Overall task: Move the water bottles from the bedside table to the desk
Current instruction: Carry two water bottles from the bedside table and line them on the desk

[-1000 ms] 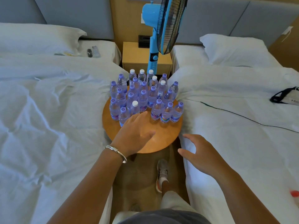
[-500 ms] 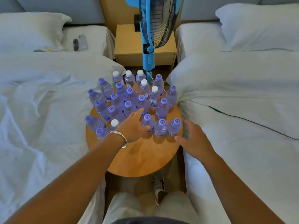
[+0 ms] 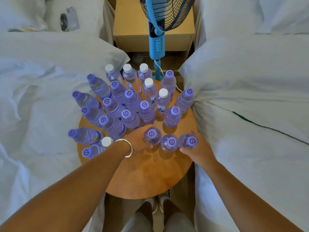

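Your left hand [image 3: 138, 141] has its fingers curled round the leftmost bottle [image 3: 152, 136] of the three at the front, and your right hand [image 3: 199, 150] has its fingers wrapped round the rightmost bottle [image 3: 188, 141]. A third bottle [image 3: 169, 144] stands between those two, touching both, with neither hand on it. All three stand upright on the round wooden counter [image 3: 147, 174], near its middle.

Behind them the rest of the water bottles [image 3: 130, 101] crowd the far half of the counter, most with purple caps and a few with white ones; those along the left edge lean outward toward the left bed [image 3: 36, 101]. The counter sits in the gap between that bed and the right bed [image 3: 250, 97]. A blue fan [image 3: 158, 30] stands just past the bottles, in front of a wooden nightstand [image 3: 133, 27]. You wear a silver bracelet [image 3: 127, 147] on the left wrist.
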